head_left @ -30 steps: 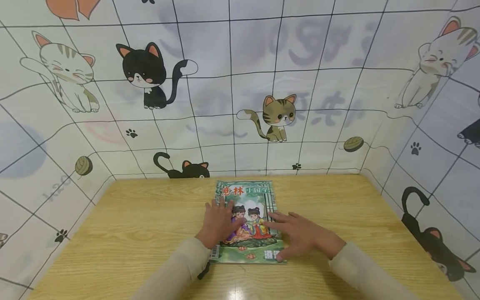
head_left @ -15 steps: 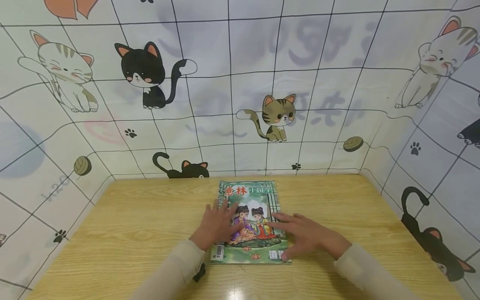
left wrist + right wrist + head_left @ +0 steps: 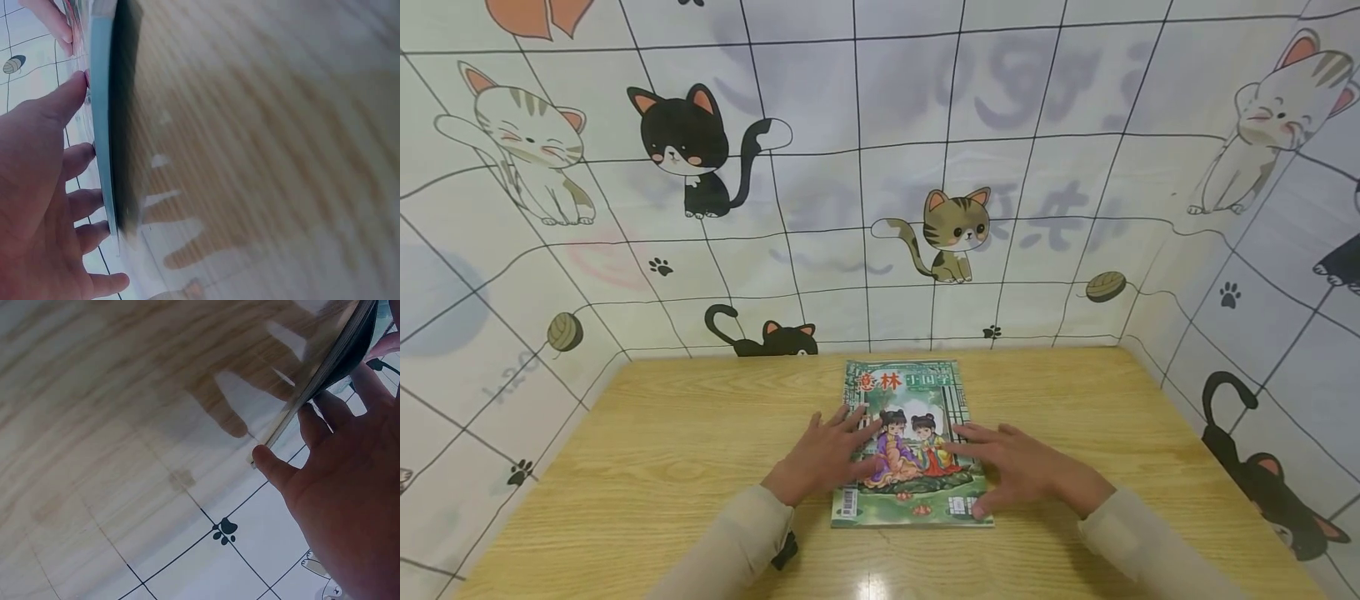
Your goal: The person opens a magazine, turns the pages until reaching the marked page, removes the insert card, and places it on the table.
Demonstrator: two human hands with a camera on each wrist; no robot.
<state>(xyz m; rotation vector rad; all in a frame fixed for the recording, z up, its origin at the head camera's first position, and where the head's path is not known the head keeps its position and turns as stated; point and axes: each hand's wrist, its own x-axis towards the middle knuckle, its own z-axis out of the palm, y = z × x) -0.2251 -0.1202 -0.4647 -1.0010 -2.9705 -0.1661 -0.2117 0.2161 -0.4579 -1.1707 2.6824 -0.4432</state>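
Observation:
A green magazine [image 3: 913, 479] lies flat on the wooden table, its cover showing two cartoon figures in robes under red and white Chinese lettering. My left hand [image 3: 820, 457], fingers spread, rests over its left side. On the right side, my right hand [image 3: 1022, 467] touches the cover and edge with outstretched fingers, the thumb at the near right corner. The left wrist view shows the magazine's spine [image 3: 103, 119] with the fingertips of my left hand [image 3: 34, 181] along it. In the right wrist view, fingers of my right hand [image 3: 340, 481] meet the page edges [image 3: 331, 359].
The wooden table [image 3: 662, 467] surrounds the magazine. Behind and at both sides stands a white gridded cloth [image 3: 820, 200] printed with cartoon cats, paw prints and yarn balls. A small black object [image 3: 785, 552] shows beneath the left sleeve.
The magazine has slid a little to the right across the table. The right hand has shifted right with it; the left hand has drawn slightly left, uncovering more of the cover's left side.

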